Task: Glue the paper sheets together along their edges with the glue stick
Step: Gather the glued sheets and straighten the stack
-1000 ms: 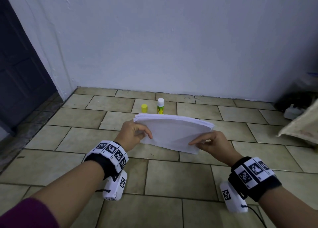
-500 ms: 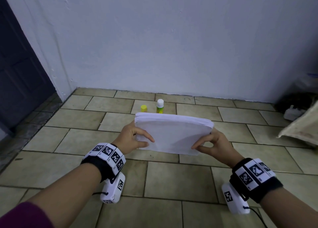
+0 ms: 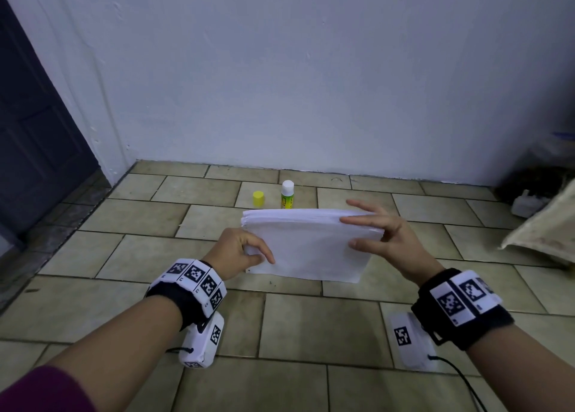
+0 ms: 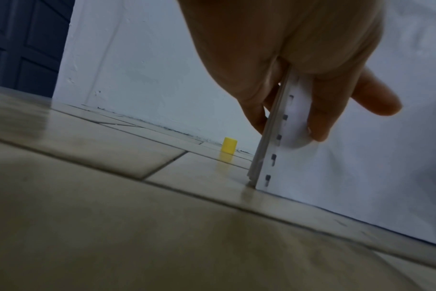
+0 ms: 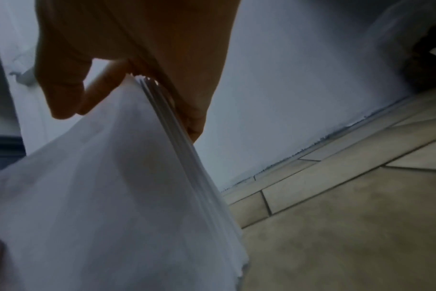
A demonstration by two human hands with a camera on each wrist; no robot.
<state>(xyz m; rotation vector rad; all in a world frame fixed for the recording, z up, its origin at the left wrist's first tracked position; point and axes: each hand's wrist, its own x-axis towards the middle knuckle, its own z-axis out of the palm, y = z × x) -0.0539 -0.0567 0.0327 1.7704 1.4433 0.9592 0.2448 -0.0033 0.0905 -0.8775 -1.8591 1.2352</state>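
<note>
A stack of white paper sheets (image 3: 311,246) stands on its lower long edge on the tiled floor, leaning slightly. My left hand (image 3: 249,249) pinches its left edge, thumb on the front face; the left wrist view shows that punched edge (image 4: 274,157) between thumb and fingers (image 4: 319,122). My right hand (image 3: 373,231) is at the top right corner with straight, spread fingers, thumb touching the front face. The corner of the stack (image 5: 147,90) sits in that hand's fork. The uncapped glue stick (image 3: 287,195) stands behind the stack, with its yellow cap (image 3: 258,198) (image 4: 229,145) to its left.
A pale wall (image 3: 311,84) rises just beyond the glue stick. A dark door (image 3: 31,131) is at far left. At right lie a beige cloth (image 3: 547,225), a small white object (image 3: 525,206) and a dark pile. Bare tiles (image 3: 311,333) stretch between the stack and me.
The stack has come down onto its lower edge on the floor. My right hand has let go of the right edge and spread its fingers at the top right corner. The left hand keeps its pinch.
</note>
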